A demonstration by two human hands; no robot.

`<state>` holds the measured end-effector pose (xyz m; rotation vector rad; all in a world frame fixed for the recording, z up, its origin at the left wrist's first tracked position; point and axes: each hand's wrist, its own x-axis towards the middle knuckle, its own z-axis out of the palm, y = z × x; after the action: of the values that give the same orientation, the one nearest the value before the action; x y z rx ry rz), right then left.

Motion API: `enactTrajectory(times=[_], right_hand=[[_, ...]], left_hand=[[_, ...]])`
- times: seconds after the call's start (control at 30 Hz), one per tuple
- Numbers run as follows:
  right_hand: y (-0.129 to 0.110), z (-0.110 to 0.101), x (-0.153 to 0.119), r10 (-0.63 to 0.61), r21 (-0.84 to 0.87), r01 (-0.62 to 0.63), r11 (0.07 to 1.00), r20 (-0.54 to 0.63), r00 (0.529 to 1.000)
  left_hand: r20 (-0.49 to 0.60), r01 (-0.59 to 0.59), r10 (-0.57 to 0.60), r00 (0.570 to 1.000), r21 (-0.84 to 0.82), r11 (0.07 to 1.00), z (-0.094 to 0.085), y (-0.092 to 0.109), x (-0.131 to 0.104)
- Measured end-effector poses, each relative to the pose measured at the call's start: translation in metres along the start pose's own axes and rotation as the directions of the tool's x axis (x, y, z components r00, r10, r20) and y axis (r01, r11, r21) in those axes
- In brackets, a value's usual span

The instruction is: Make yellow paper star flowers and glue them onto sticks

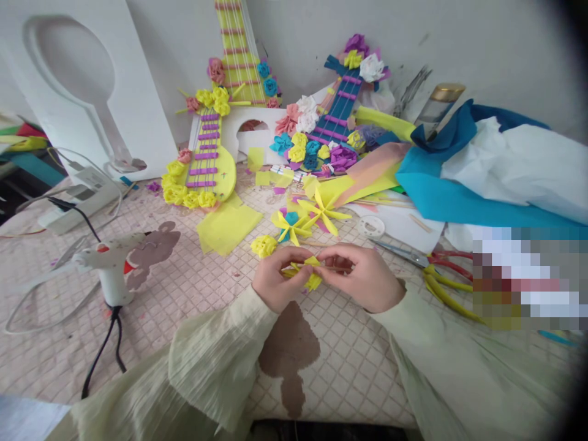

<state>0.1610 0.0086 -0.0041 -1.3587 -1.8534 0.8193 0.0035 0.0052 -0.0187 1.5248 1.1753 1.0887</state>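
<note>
My left hand (277, 283) pinches a small yellow paper flower (314, 280) between thumb and fingers, low over the middle of the table. Thumb and forefinger of my right hand (365, 278) close on the flower's other side. A thin stick (339, 269) seems to run from the flower under my right fingers, though they partly cover it. Just beyond the hands lie a yellow rosette (264, 245) and two pointed yellow star-shaped flowers (324, 212), one with a teal bit behind it. Yellow paper sheets (229, 226) spread out to the left.
A glue gun (114, 275) stands at left, its cords near a power strip (82, 199). Scissors (413, 256) and a tape roll (371, 226) lie right. Behind are a yellow flower-trimmed instrument model (223, 171), a blue one (337, 116), a white cut-out board (138, 79) and teal sheeting (482, 199).
</note>
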Motion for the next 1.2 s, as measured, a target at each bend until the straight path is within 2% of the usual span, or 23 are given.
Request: enactTrajectory(times=[0.23,0.43,0.57,0.7,0.8,1.03,1.2], right_hand=[[0.004,-0.004,0.002,0.049,0.028,-0.055,0.998,0.189,0.981],[0.003,-0.004,0.002,0.109,-0.002,-0.109,0.994,0.093,0.990],[0.001,-0.007,0.003,0.110,0.021,-0.112,0.993,0.100,0.989],[0.001,-0.010,0.003,0.129,0.042,-0.135,0.990,0.120,0.984],[0.000,-0.011,0.003,0.131,0.053,-0.139,0.989,0.125,0.983],[-0.002,-0.012,0.004,0.137,0.049,-0.144,0.988,0.119,0.983],[-0.002,-0.013,0.004,0.137,0.045,-0.143,0.989,0.119,0.983]], left_hand=[[-0.039,-0.014,0.016,0.999,0.045,0.999,-0.001,0.003,0.000],[-0.021,-0.035,0.034,0.999,-0.011,0.999,-0.001,0.000,-0.001],[0.016,-0.157,0.156,0.988,0.038,0.987,-0.003,-0.003,-0.002],[0.098,-0.347,0.334,0.937,0.202,0.916,-0.007,0.001,0.000],[0.108,-0.414,0.400,0.910,0.248,0.876,-0.008,0.004,0.001],[0.035,-0.272,0.271,0.962,0.203,0.940,-0.007,-0.005,-0.002],[-0.016,-0.204,0.207,0.978,0.113,0.972,-0.005,-0.004,-0.003]])
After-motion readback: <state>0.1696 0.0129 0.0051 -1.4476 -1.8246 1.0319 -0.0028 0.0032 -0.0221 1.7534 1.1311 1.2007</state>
